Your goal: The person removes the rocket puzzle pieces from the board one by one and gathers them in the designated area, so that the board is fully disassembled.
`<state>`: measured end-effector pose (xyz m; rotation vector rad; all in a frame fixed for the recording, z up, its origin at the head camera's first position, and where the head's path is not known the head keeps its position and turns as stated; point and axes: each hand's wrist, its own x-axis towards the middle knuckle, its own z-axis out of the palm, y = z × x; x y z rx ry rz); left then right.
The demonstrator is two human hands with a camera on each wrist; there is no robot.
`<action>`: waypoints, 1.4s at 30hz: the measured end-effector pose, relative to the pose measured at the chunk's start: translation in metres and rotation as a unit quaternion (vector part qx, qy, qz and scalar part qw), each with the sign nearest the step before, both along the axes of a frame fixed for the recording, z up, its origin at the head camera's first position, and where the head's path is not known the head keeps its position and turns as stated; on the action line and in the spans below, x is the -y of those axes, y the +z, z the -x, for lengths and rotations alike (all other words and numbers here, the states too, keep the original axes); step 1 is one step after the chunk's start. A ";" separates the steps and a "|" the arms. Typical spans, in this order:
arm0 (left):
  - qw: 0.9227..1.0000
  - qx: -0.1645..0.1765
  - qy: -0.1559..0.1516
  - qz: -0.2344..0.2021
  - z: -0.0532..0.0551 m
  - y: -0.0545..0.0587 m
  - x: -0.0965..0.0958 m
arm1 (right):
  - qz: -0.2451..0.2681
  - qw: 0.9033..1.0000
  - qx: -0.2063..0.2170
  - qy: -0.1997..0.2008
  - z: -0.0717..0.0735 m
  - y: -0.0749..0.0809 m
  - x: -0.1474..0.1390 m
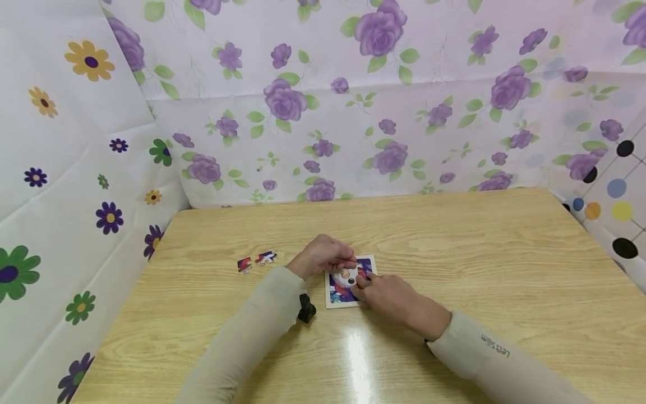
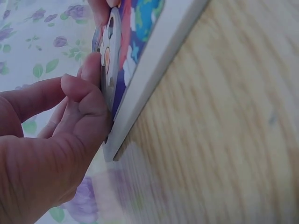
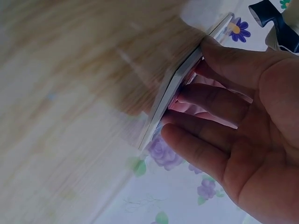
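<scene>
A jigsaw puzzle board (image 1: 339,297) with a pale rim lies flat on the table, its picture a white rounded figure on purple and red. My left hand (image 1: 325,257) reaches over its upper left part, fingers bent. In the left wrist view, the left fingertips (image 2: 93,65) touch the picture near the board's edge. My right hand (image 1: 391,297) comes from the right, its fingers (image 3: 205,100) extended onto the picture and its thumb at the rim. Part of the picture is hidden beneath both hands. Two loose jigsaw pieces, a red one (image 1: 244,264) and a purple-white one (image 1: 266,257), lie to the left.
The wood-grain table (image 1: 479,252) spreads around the board. A flower-print cloth (image 1: 343,129) hangs behind it, with another patterned cloth (image 1: 75,168) at the left. A black wrist mount (image 1: 305,308) sticks out below the left sleeve.
</scene>
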<state>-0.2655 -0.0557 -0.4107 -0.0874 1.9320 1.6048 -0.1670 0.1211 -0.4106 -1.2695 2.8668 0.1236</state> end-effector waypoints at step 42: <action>0.969 -0.132 -0.041 0.205 -0.003 0.001 -0.023 | -0.016 1.000 -0.017 0.014 -0.002 0.002 -0.006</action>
